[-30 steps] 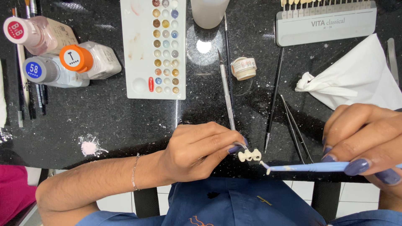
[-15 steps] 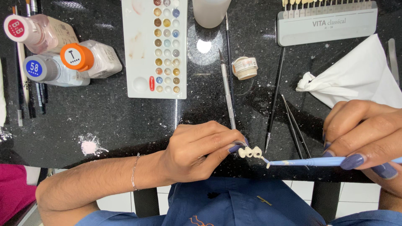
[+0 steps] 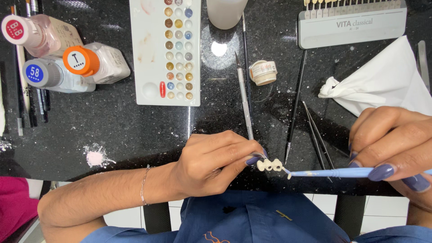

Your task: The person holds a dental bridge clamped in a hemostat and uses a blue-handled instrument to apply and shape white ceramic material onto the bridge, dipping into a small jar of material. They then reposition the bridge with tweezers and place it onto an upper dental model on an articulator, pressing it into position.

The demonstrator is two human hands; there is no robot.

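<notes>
Now, left hand (image 3: pixel 211 164) pinched shut, fingers clamping a thin metal holder whose tip carries a small cream dental bridge (image 3: pixel 269 165) of about three joined teeth, held off the near edge of the black desk (image 3: pixel 112 130), above the blue garment. Right hand (image 3: pixel 396 146) closed around a pale blue brush handle (image 3: pixel 333 172), lying near level, its tip touching the right end of the bridge. Against the two earlier frames: the bridge sits in nearly the same spot and the left grip has not loosened; the brush stays on the piece throughout, the right hand shifting only slightly. Judgement: this reads as steady fine work on the bridge surface with the brush, contact maintained, no sign of setting either item down. On the desk behind: white palette tray (image 3: pixel 148 54) with rows of small coloured wells, three bottles at left with pink (image 3: pixel 14 28), blue (image 3: pixel 35 73) and orange caps (image 3: pixel 77 60), a white cup (image 3: pixel 225 11) at top, a small round jar (image 3: pixel 263 72), loose brushes and a slim instrument (image 3: pixel 243 94) lying lengthwise, tweezers (image 3: pixel 317 135), a crumpled white tissue (image 3: pixel 382 85), a grey shade guide (image 3: pixel 351 24) with tooth tabs at top right. Patch of pinkish powder (image 3: pixel 95 157) spilled at left.
</notes>
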